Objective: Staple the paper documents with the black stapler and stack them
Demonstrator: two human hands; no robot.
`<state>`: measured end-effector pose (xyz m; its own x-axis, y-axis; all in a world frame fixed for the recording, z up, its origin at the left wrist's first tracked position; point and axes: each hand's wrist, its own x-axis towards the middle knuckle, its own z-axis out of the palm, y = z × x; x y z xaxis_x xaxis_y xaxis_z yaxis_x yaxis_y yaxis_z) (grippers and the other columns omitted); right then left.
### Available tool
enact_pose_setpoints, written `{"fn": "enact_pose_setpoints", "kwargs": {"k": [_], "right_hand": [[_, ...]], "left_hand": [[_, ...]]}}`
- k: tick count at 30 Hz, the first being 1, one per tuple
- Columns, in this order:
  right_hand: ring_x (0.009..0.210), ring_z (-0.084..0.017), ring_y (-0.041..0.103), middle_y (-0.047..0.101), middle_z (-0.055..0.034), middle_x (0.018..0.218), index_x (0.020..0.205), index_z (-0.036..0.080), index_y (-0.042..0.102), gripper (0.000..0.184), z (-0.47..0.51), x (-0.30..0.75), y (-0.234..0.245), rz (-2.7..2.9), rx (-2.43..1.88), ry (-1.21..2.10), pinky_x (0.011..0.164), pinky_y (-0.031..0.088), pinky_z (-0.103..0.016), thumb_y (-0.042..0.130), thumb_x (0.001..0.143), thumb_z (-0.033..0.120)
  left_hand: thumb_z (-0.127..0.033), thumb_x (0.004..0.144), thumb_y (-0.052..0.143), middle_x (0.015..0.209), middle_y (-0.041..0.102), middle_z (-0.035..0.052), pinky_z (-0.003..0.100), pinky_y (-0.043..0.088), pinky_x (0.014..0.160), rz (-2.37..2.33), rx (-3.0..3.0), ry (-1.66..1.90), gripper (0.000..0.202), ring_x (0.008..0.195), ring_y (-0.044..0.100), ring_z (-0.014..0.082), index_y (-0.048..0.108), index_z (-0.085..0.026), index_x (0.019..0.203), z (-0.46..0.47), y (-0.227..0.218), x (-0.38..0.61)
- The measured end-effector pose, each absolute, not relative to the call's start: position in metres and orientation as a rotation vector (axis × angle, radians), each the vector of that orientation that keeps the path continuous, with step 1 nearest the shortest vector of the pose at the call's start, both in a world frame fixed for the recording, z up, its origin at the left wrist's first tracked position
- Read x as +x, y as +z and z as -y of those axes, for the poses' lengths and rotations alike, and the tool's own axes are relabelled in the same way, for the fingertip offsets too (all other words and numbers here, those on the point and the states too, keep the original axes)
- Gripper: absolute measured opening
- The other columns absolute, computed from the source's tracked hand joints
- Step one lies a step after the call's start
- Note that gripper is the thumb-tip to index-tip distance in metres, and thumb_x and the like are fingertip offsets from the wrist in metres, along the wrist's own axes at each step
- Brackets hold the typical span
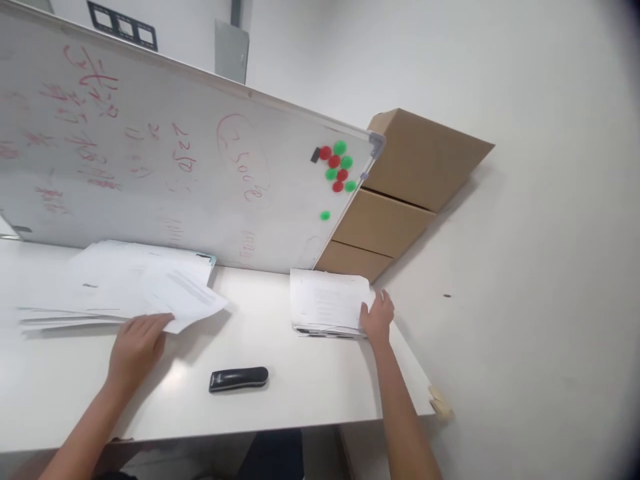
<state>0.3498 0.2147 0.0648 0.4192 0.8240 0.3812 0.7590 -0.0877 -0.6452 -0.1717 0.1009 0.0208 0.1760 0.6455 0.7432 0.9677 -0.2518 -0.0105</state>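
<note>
My left hand (137, 350) is closed on the near edge of a printed sheet of paper (193, 300), fingers on top and thumb hidden. That sheet lies skewed, its right corner lifted, over a loose pile of papers (110, 273). At the right, my right hand (379, 319) rests against the right edge of a neater paper stack (330, 300), thumb and fingers apart. A black stapler (239, 379) lies on the table between my two hands, touched by neither.
A whiteboard (200, 167) with red writing and several red and green magnets (340, 147) stands along the back of the white table (300, 393). Behind its right end are stacked cardboard boxes (400, 213). A white wall (525, 267) borders the table's right end.
</note>
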Motion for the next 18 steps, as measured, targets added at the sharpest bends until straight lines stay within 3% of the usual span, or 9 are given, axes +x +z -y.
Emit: {"fn": "enact_pose_setpoints", "kwargs": {"k": [2, 3, 6, 9, 14, 16, 18], "right_hand": [[0.135, -0.034, 0.026, 0.035, -0.0233, 0.145, 0.126, 0.008, 0.05, 0.055, -0.189, 0.319, 0.065, 1.344, -1.725, 0.135, 0.105, 0.025, -0.053, 0.048, 0.078, 0.034], [0.131, -0.033, 0.035, 0.044, -0.0213, 0.139, 0.123, 0.011, 0.053, 0.052, -0.171, 0.297, 0.065, 1.344, -1.621, 0.25, 0.104, 0.029, -0.052, 0.048, 0.08, 0.039], [0.108, -0.03, 0.058, 0.067, -0.0138, 0.111, 0.107, 0.018, 0.067, 0.044, -0.103, 0.223, 0.063, 1.486, -1.322, 1.045, 0.097, 0.04, -0.047, 0.049, 0.085, 0.051], [0.113, -0.026, 0.058, 0.066, -0.0086, 0.12, 0.119, 0.022, 0.063, 0.044, -0.049, 0.165, 0.059, 1.255, -1.075, 1.505, 0.1, 0.04, -0.042, 0.055, 0.086, 0.05], [0.107, -0.028, 0.063, 0.07, -0.0098, 0.114, 0.121, 0.018, 0.062, 0.052, -0.037, 0.159, 0.05, 0.783, -1.104, 1.452, 0.096, 0.045, -0.043, 0.07, 0.076, 0.042], [0.105, -0.029, 0.064, 0.072, -0.0104, 0.109, 0.118, 0.015, 0.063, 0.055, -0.044, 0.177, 0.042, 0.775, -1.154, 1.383, 0.097, 0.044, -0.045, 0.074, 0.07, 0.038], [0.108, -0.029, 0.063, 0.071, -0.0099, 0.111, 0.12, 0.015, 0.062, 0.056, -0.047, 0.195, 0.032, 0.756, -1.212, 1.302, 0.1, 0.042, -0.045, 0.074, 0.07, 0.037]], "left_hand": [[-0.009, 0.081, 0.046, 0.098, 0.073, 0.0036, 0.033, 0.044, 0.08, 1.36, -1.926, -0.933, 0.033, 0.086, 0.067, 0.0198, 0.062, -0.021, 0.106, -0.086, 0.024, -0.151], [-0.006, 0.079, 0.048, 0.1, 0.073, 0.0047, 0.032, 0.043, 0.079, 1.296, -1.904, -0.963, 0.037, 0.086, 0.068, 0.0196, 0.061, -0.02, 0.11, -0.079, 0.028, -0.137], [-0.004, 0.082, 0.048, 0.1, 0.073, 0.0063, 0.032, 0.041, 0.078, 1.168, -1.926, -1.034, 0.039, 0.089, 0.067, 0.019, 0.059, -0.018, 0.116, -0.061, 0.041, -0.084], [-0.008, 0.087, 0.045, 0.107, 0.071, 0.0079, 0.033, 0.041, 0.082, 1.014, -2.103, -0.998, 0.033, 0.098, 0.066, 0.0203, 0.061, -0.015, 0.115, -0.044, 0.049, -0.033], [-0.016, 0.091, 0.046, 0.123, 0.064, 0.0036, 0.033, 0.039, 0.098, 0.821, -2.448, -0.752, 0.034, 0.116, 0.057, 0.0189, 0.057, -0.022, 0.122, -0.05, 0.047, -0.034], [-0.025, 0.092, 0.046, 0.123, 0.064, 0.0038, 0.037, 0.039, 0.1, 1.037, -2.45, -0.727, 0.034, 0.12, 0.054, 0.0213, 0.055, -0.025, 0.124, -0.073, 0.046, -0.067], [-0.029, 0.092, 0.043, 0.129, 0.059, 0.0111, 0.045, 0.038, 0.1, 1.458, -2.294, -0.718, 0.036, 0.125, 0.049, 0.0281, 0.054, -0.019, 0.125, -0.099, 0.046, -0.107]]}}
